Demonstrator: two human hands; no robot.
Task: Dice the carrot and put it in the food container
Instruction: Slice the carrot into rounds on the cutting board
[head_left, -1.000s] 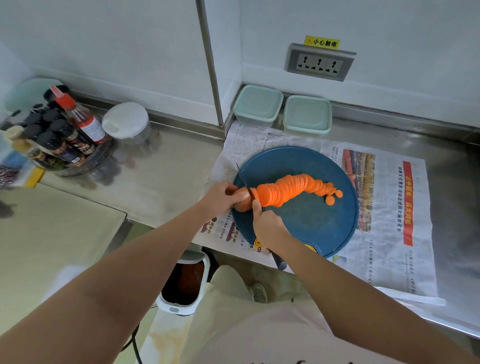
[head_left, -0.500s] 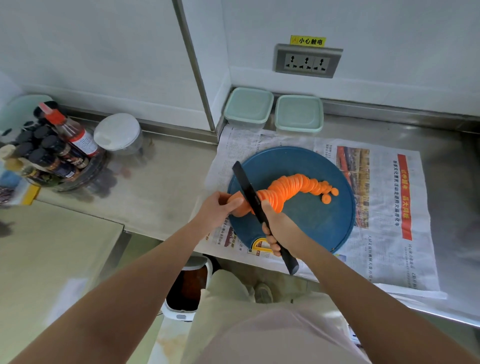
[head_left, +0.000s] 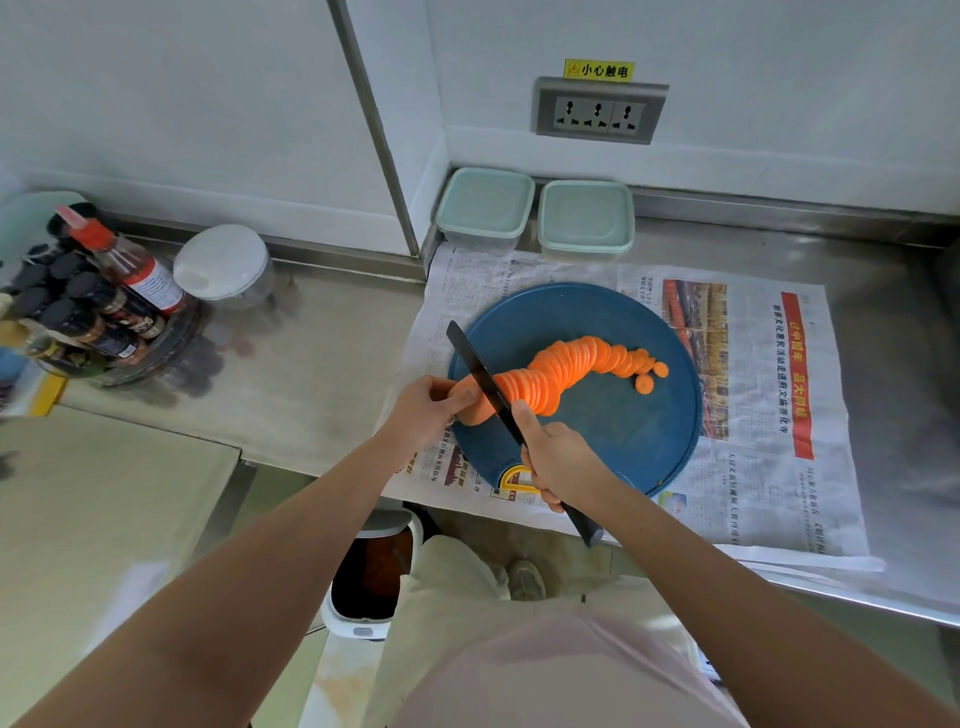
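On the blue cutting board (head_left: 623, 431), the left hand (head_left: 423, 410) pinches the carrot's (head_left: 524, 387) uncut stub to steady it while the right hand (head_left: 563, 462), fingers wrapped around the handle, sets the black knife (head_left: 480, 376) beside the fanned slices.

brushed metal counter (head_left: 322, 374), matt newspaper (head_left: 769, 467), smooth plastic board (head_left: 623, 431)

Bright, even light fills the scene; the bottles (head_left: 98, 312) at far left cast soft shadows on the steel desk (head_left: 322, 374). Dull sheen lies on the desk at right, and wide-angle distortion bows straight lines toward the edges.
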